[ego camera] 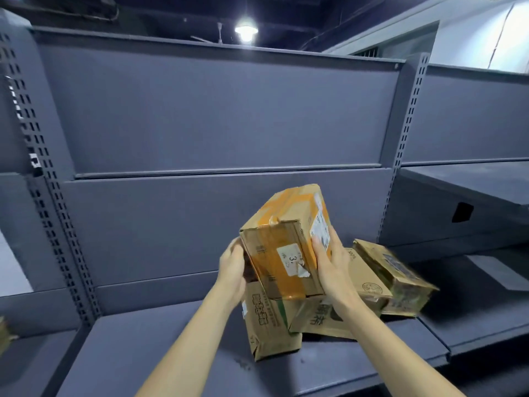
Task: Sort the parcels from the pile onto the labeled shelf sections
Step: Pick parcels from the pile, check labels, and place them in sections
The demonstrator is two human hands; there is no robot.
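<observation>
A brown cardboard parcel [282, 242] with orange tape and a white label marked 3 is held tilted above the pile. My left hand [233, 267] grips its left side and my right hand [333, 265] grips its right side, fingers over a shipping label. Below it lie three other cardboard parcels on the grey shelf [160, 348]: one with green print [267, 325] at the front, a flat one [323, 319] under my right wrist, and a smaller worn one [398, 279] to the right.
The grey metal shelving has a tall back panel [217, 116] and perforated uprights [408, 133]. A higher shelf board [472, 181] juts out at right. Another section [486, 319] adjoins on the right; a parcel corner [4, 333] shows at far left.
</observation>
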